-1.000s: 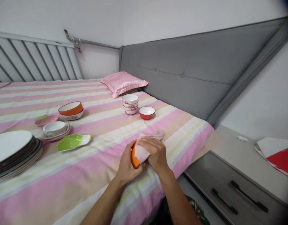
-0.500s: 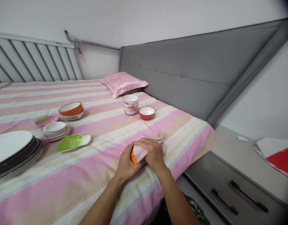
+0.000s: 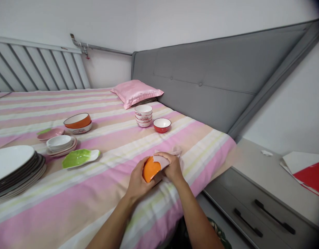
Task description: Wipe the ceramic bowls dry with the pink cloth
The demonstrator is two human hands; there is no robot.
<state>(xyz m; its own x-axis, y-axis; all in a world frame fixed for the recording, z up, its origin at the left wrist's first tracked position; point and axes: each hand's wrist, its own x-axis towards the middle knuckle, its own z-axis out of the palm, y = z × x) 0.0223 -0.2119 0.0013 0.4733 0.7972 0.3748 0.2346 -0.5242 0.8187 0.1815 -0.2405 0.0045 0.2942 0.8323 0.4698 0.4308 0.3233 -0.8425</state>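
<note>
Near the front edge of the bed, my left hand (image 3: 139,180) grips the left side of an orange bowl (image 3: 151,168), which is tilted so its outer side shows. My right hand (image 3: 172,168) is closed on a pale pink cloth (image 3: 161,160) and presses it against the bowl's right side. Loose folds of the cloth trail off behind my right fingers. Beyond my hands sit a small red bowl (image 3: 162,128) with a white inside and a stack of white patterned bowls (image 3: 143,119).
The striped bed (image 3: 97,193) also bears a plate stack (image 3: 14,159), a green leaf-shaped dish (image 3: 78,158), small white dishes (image 3: 60,142), an orange bowl (image 3: 80,121) resting on a white one and a pink pillow (image 3: 137,92). A grey nightstand (image 3: 252,193) stands at right.
My right hand has drawn the cloth rightward across the bowl, uncovering more of its orange side. My left hand keeps its grip in nearly the same place.
</note>
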